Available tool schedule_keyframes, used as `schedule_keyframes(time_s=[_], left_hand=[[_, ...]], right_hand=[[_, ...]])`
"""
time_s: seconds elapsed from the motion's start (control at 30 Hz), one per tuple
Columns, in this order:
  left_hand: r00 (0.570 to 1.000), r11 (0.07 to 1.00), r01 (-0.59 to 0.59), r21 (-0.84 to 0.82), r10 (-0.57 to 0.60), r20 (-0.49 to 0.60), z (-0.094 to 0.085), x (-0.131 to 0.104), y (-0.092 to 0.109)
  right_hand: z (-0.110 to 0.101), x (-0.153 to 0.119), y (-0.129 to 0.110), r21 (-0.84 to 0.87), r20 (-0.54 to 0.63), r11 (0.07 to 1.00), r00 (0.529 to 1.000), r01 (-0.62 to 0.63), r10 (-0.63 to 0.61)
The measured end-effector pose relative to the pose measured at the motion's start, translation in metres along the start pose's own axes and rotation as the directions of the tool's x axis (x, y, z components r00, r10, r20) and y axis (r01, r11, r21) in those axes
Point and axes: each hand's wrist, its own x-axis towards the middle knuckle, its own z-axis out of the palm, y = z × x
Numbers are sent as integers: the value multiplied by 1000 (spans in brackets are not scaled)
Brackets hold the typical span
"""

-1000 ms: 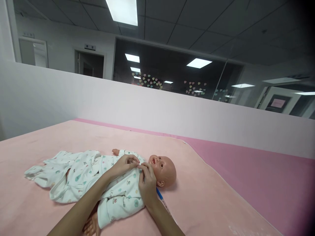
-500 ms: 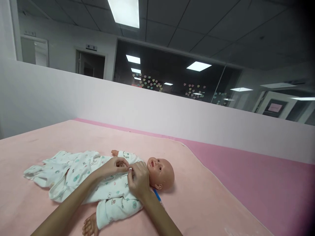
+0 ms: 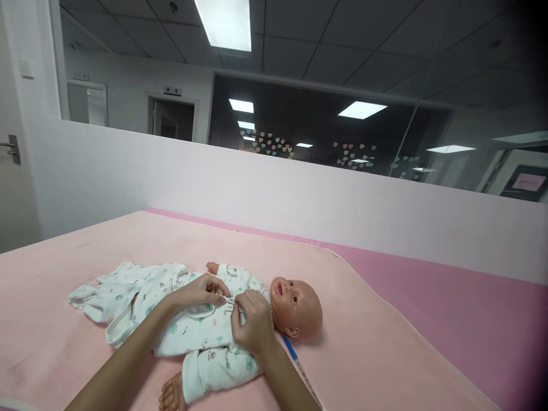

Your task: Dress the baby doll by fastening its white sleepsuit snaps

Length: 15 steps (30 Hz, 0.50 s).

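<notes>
A baby doll lies on its back on a pink blanket, head to the right. It wears a white patterned romper whose legs trail off to the left. My left hand and my right hand meet over the doll's chest, each pinching the romper's front edge near a thin white tie. One bare doll hand sticks out of the near sleeve at the bottom.
A blue pen-like object lies by the doll's head under my right wrist. A darker pink mat extends to the right. A low white partition wall stands behind the bed, with a door at far left.
Both hands slid a little from the doll's neck down to its chest, still working the romper front. The camera shifted, so the doll sits further right in view.
</notes>
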Motion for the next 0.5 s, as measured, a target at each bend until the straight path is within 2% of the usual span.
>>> schedule_keyframes(time_s=[0.23,0.5], left_hand=[[1000,1000,-10,7,10,9,-1,0,-1],[1000,999,-25,-34,25,15,-1,3,-5]], right_hand=[[-3,4,1,31,99,1000,995,7,-10],[-8,5,-1,277,115,947,984,-164,136]])
